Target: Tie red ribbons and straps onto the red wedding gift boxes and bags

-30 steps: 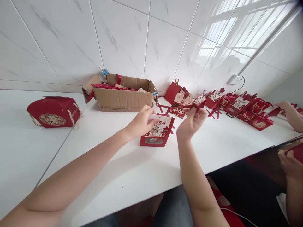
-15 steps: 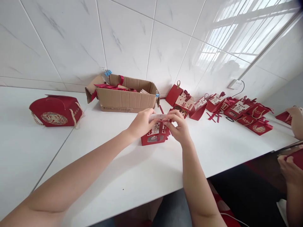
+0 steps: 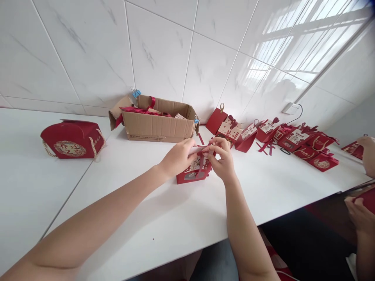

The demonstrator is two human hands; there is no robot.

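Note:
A small red gift box [image 3: 191, 177] with a printed pale front and a clear window stands on the white table. My left hand [image 3: 177, 157] is closed on the pale top edge of the box, thumb at the front. At the same top edge, the thumb and fingers of my right hand [image 3: 223, 160] pinch a dark red ribbon [image 3: 200, 167]. One length of that ribbon hangs down the box's front. My fingers partly cover the top, so how the ribbon runs there is hidden.
Behind stands an open cardboard box [image 3: 158, 127] with red ribbons inside. A red box with rope handles [image 3: 72, 140] is at the left. Several finished-looking gift boxes [image 3: 295, 138] line the right. A co-worker's hand [image 3: 363, 212] holds something red at the far right.
The pale top of the box has tipped and now shows only as a thin edge. The hanging ribbon slants more across the front. The whole view has shifted slightly.

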